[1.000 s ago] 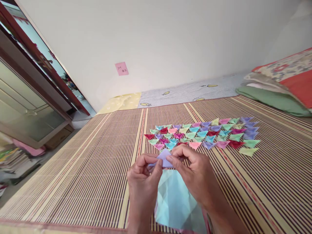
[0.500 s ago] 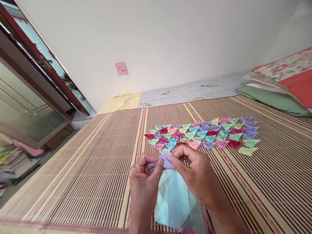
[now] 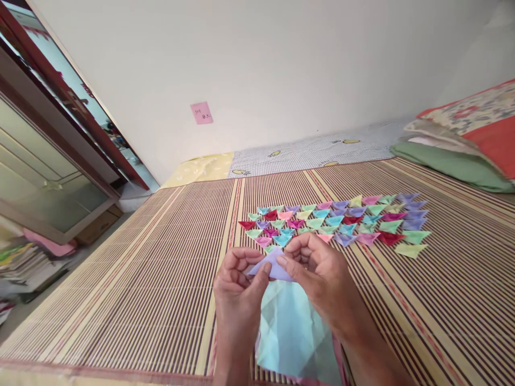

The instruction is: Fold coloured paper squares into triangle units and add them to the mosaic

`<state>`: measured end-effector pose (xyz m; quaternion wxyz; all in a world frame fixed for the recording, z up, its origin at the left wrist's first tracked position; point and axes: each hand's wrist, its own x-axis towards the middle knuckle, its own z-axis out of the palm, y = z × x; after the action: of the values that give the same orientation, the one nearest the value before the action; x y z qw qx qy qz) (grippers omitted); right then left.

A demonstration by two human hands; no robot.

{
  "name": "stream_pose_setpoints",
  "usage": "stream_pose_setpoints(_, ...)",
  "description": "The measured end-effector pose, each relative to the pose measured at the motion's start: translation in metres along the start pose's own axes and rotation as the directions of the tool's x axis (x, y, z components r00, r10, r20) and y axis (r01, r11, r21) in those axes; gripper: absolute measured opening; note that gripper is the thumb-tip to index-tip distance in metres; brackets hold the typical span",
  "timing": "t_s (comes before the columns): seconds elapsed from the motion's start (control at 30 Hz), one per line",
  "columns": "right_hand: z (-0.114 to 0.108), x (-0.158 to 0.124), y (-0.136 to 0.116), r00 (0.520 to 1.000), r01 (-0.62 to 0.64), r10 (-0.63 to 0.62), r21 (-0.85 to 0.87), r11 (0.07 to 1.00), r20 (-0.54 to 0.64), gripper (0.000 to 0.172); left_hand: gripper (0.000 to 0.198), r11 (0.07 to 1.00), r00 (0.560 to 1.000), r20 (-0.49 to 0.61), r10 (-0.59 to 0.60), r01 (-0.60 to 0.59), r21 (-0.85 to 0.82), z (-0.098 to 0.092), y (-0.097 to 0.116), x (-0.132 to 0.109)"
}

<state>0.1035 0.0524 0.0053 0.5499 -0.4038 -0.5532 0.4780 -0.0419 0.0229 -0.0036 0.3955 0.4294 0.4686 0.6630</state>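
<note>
left fingers (image 3: 263, 274), right fingers (image 3: 290, 266): pinched on purple paper (image 3: 273, 257) | far side hidden | blue sheet (image 3: 292, 327) partly covered

Striped mat (image 3: 132, 279): free left of the left hand (image 3: 239, 279) and right of the right hand (image 3: 324, 271). Obstructions: lilac paper (image 3: 274, 268) bridges both hands, closing the gap; close-set folded paper pieces (image 3: 315, 223) stand just beyond; pale-blue sheet (image 3: 293, 327) occupies the near side; green bedding (image 3: 450, 166) bounds the far right.

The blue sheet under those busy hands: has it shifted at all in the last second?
No, not visibly: the blue sheet keeps its place against the stripes of the mat, so there is no direction to give.
</note>
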Motion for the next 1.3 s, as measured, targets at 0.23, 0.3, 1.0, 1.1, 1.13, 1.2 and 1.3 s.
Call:
stream_pose_setpoints(0.23, -0.005, 0.001, -0.001, 0.981, -0.112, 0.094, 0.099, 0.989, 0.170, 0.025, 0.023, 1.000, 1.000, 0.005, -0.021, 0.021, -0.022, 0.004, 0.005, -0.004)
stream_pose_setpoints(0.3, -0.005, 0.000, -0.003, 0.984, -0.086, 0.076, 0.057, 0.995, 0.164, 0.026, 0.025, 0.998, 0.999, -0.014, -0.035, 0.034, -0.046, 0.007, 0.007, -0.006)
stream_pose_setpoints(1.0, -0.015, 0.003, -0.004, 0.983, 0.063, -0.047, -0.086, 0.994, 0.178, 0.023, 0.031, 0.939, 0.933, 0.203, -0.299, 0.325, -0.114, 0.000, 0.004, 0.002)
stream_pose_setpoints(1.1, -0.015, 0.002, -0.004, 0.976, 0.078, -0.056, -0.098, 0.992, 0.208, 0.020, 0.029, 0.941, 0.931, 0.185, -0.314, 0.331, -0.068, 0.001, -0.001, 0.001)
stream_pose_setpoints(1.13, -0.015, 0.002, -0.005, 0.976, 0.083, -0.060, -0.105, 0.991, 0.211, 0.020, 0.029, 0.944, 0.937, 0.163, -0.310, 0.324, -0.066, 0.002, -0.003, 0.000)
stream_pose_setpoints(1.2, -0.014, 0.002, -0.006, 0.976, 0.090, -0.062, -0.125, 0.988, 0.207, 0.020, 0.029, 0.948, 0.944, 0.136, -0.301, 0.311, -0.060, 0.004, -0.005, -0.001)
stream_pose_setpoints(1.3, -0.012, 0.001, -0.007, 0.978, 0.095, -0.067, -0.136, 0.986, 0.197, 0.021, 0.030, 0.955, 0.949, 0.130, -0.287, 0.294, -0.036, 0.005, -0.005, -0.003)
